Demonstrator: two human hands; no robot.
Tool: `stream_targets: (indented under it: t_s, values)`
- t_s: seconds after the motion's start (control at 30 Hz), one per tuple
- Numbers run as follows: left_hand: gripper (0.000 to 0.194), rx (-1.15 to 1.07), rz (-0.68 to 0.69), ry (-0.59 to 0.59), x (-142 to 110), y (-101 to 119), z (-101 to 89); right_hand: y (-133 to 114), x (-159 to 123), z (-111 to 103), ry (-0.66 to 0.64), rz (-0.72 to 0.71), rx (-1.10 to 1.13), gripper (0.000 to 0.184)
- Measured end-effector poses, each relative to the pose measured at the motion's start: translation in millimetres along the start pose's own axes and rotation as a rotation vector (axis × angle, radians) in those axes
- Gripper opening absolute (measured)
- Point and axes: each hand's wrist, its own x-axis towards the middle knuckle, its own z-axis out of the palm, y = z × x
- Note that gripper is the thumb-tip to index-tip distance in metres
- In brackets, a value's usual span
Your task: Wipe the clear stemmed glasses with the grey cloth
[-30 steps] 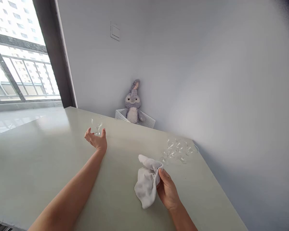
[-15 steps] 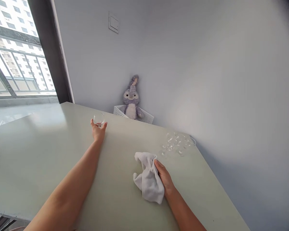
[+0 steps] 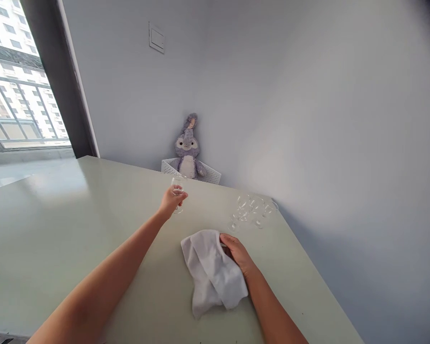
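Note:
My left hand (image 3: 172,198) is wrapped round a clear stemmed glass (image 3: 178,181), which stands upright near the table's far edge. The glass's foot shows just under the fingers. A white cloth (image 3: 213,272) hangs loosely folded from my right hand (image 3: 236,251), its edge pinched between thumb and fingers. Some of the right fingers are hidden behind the cloth. Beyond the right hand, several clear glasses (image 3: 252,210) form a cluster at the table's far right corner.
The pale table (image 3: 129,191) meets the wall on the right. Behind its far edge a grey plush rabbit (image 3: 187,150) sits in a white perforated basket (image 3: 211,176). A light switch (image 3: 157,39) is on the wall, and a window (image 3: 21,95) lies at the left.
My left hand has moved right and nearer, with the glass now held upright. The cloth in my right hand has spread out wider. The view has turned slightly to the right.

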Motion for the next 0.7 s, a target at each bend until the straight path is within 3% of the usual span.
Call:
stream_targets:
  t_s: [0.1,0.2,0.27,0.33,0.43,0.57,0.7]
  values:
    - [0.037,0.045,-0.066,-0.261,-21,12,13.4,-1,9,-7,0.152,-0.096,-0.264,0.034]
    - [0.033,0.157,-0.075,-0.477,-45,13,14.1,-3,5,-6,0.309,-0.336,-0.598,0.027]
    - [0.028,0.255,-0.012,-0.568,-58,11,10.1,-3,-5,0,0.235,-0.393,-0.766,0.026]
    - [0.024,0.373,0.066,-0.637,-68,9,5.4,-1,-15,10,0.051,-0.341,-0.936,0.027]
    - [0.023,0.540,0.163,-0.686,-76,7,0.0,3,-24,22,-0.087,-0.291,-1.239,0.023]
    - [0.021,0.778,0.262,-0.668,-80,4,-6.7,5,-24,23,-0.044,-0.296,-1.455,0.005]
    - [0.019,0.894,0.307,-0.640,-83,-2,-13.3,1,-19,15,-0.010,-0.328,-1.502,0.010]
